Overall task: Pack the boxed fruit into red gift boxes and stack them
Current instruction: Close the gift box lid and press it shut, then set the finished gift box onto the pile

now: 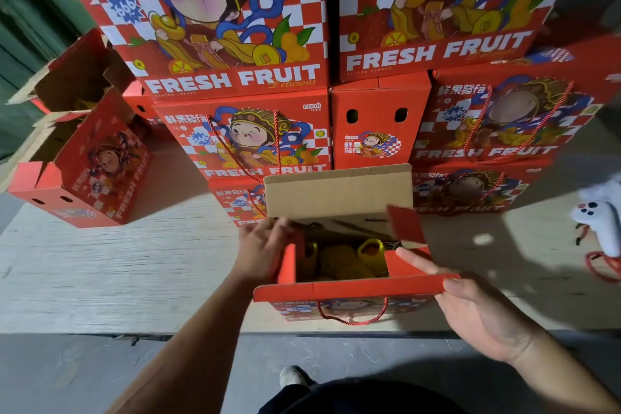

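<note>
Right at the worktop (100, 279) edge sits an open red gift box (336, 292), yellow-wrapped fruit (339, 260) inside. Left hand (262, 249) rests against its left wall, fingers relaxed. Right hand (477, 309) lies flat-fingered along the near-right flap, holding nothing. Closed boxes (235, 44) are stacked behind.

Open gift box (339, 292) before stacked boxes (242, 141); another open box (97, 171) left.
</note>
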Tool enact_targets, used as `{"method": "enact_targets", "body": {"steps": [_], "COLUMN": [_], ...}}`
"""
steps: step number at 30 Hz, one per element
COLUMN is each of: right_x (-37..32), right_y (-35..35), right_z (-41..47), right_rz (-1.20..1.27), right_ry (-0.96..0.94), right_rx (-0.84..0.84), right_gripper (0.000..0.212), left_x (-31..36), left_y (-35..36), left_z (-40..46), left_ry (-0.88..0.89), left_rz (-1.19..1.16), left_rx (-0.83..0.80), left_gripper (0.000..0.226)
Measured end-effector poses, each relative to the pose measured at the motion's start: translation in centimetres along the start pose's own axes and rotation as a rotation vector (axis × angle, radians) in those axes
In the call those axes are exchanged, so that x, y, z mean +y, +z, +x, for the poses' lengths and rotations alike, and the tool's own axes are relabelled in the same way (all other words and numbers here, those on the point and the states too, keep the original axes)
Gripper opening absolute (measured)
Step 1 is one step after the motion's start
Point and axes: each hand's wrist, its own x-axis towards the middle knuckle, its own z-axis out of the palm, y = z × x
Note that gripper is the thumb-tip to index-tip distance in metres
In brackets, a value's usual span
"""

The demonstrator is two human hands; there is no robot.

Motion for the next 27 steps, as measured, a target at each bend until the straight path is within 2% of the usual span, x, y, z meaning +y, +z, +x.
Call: {"method": "enact_targets", "body": {"steps": [1,2,3,5,7,9,10,11,12,14,16,18,19,21,24,25,27], "right_x": [0.0,0.0,0.2,1.2,2.5,3.6,4.1,4.6,5.0,5.1,4.8,4.3,4.0,3.4,3.1,3.1,3.0], "right_y": [0.0,0.1,0.4,1.2,2.5,3.4,3.9,4.2,4.4,4.4,4.0,3.3,3.0,2.6,2.3,2.4,2.5], "right_z": [0.2,0.4,0.6,1.4,2.2,2.8,3.1,3.4,3.5,3.7,3.8,4.0,4.1,4.3,4.2,4.2,4.3], "right_rz": [-0.026,-0.046,-0.066,-0.097,-0.209,-0.426,-0.494,-0.547,-0.598,-0.7,-0.803,-0.861,-0.862,-0.9,-1.187,-1.244,-1.301], "right_ry": [0.005,0.0,-0.016,-0.066,-0.121,-0.2,-0.242,-0.278,-0.309,-0.285,-0.154,-0.037,-0.017,-0.094,-0.157,-0.108,-0.01], "right_rx": [0.02,0.087,0.172,0.362,0.582,0.707,0.726,0.746,0.782,0.852,0.801,0.71,0.689,0.635,0.54,0.519,0.498], "right_gripper": [0.094,0.079,0.071,0.069,0.065,0.048,0.036,0.034,0.039,0.057,0.074,0.081,0.081,0.072,0.059,0.062,0.073], "left_x": [0.2,0.3,0.1,-0.3,0.3,0.9,1.2,1.4,1.5,1.2,0.8,0.7,0.7,0.5,0.2,-0.1,-0.6], "left_y": [0.5,0.8,1.0,0.3,-0.6,-0.3,0.2,0.7,1.3,2.1,2.2,1.8,1.7,1.8,2.1,2.2,2.2], "left_z": [-0.1,-0.2,-0.4,-1.2,-2.3,-3.3,-3.8,-4.4,-4.9,-5.6,-5.5,-5.1,-4.8,-4.6,-4.9,-5.1,-5.4], "left_ry": [0.02,0.037,0.061,0.087,-0.022,-0.167,-0.225,-0.269,-0.295,-0.333,-0.395,-0.409,-0.39,-0.343,-0.311,-0.285,-0.103], "left_rz": [0.246,0.336,0.292,-0.068,-0.575,-0.864,-0.88,-0.837,-0.76,-0.661,-0.688,-0.737,-0.751,-0.746,-0.744,-0.671,-0.334], "left_rx": [0.003,0.016,0.029,0.008,0.001,0.112,0.199,0.27,0.295,0.226,0.158,0.119,0.106,0.067,0.053,0.099,0.189], "left_gripper": [0.037,0.029,0.025,0.031,0.037,0.043,0.045,0.051,0.063,0.09,0.097,0.086,0.075,0.055,0.06,0.062,0.055]}}
